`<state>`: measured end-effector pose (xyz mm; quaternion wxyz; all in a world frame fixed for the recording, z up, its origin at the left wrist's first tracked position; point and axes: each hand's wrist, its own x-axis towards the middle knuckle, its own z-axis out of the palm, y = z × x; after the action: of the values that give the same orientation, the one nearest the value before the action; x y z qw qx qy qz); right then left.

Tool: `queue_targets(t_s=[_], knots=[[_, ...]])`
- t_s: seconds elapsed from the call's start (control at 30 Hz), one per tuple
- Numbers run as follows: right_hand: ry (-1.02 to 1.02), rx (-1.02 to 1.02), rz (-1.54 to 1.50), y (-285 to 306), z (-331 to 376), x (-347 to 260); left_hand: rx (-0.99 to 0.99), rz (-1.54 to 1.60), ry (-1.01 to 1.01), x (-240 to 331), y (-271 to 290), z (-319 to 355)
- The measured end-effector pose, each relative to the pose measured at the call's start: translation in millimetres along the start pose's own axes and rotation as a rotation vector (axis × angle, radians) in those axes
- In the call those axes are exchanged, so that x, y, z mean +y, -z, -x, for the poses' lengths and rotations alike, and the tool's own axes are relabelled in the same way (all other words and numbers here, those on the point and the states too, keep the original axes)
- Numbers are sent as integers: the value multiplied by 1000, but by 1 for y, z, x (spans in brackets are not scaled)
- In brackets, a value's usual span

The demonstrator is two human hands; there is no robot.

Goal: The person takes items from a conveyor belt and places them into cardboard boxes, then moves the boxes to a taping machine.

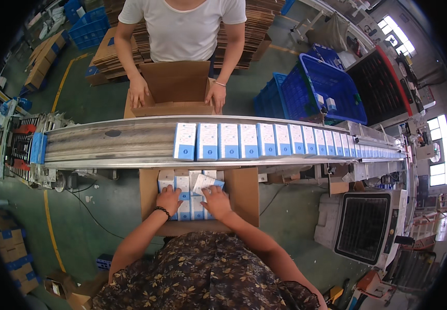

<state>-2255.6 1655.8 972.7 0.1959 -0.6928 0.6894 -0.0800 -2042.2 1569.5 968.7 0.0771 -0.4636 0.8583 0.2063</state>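
Note:
An open cardboard carton stands in front of me, below the conveyor. Rows of small white-and-blue boxes fill its inside. One more white-and-blue box lies tilted across the tops at the far right, with my right hand gripping its near edge. My left hand rests on the boxes at the left side, fingers spread, holding nothing that I can see.
A conveyor crosses ahead, carrying a line of upright white-and-blue boxes. Beyond it, a person holds another open carton. Blue crates stand far right, a grey machine nearer right.

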Motion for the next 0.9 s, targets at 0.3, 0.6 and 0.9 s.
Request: queue_targets(t_s=[0.3, 0.6, 0.9], knots=[[-475, -81, -95, -49, -21, 48, -193, 5, 122, 9, -5, -62], [-801, 43, -435, -90, -38, 111, -328, 60, 98, 35, -18, -72], [-271, -573, 18, -11, -30, 115, 551, 301, -298, 75, 134, -11]])
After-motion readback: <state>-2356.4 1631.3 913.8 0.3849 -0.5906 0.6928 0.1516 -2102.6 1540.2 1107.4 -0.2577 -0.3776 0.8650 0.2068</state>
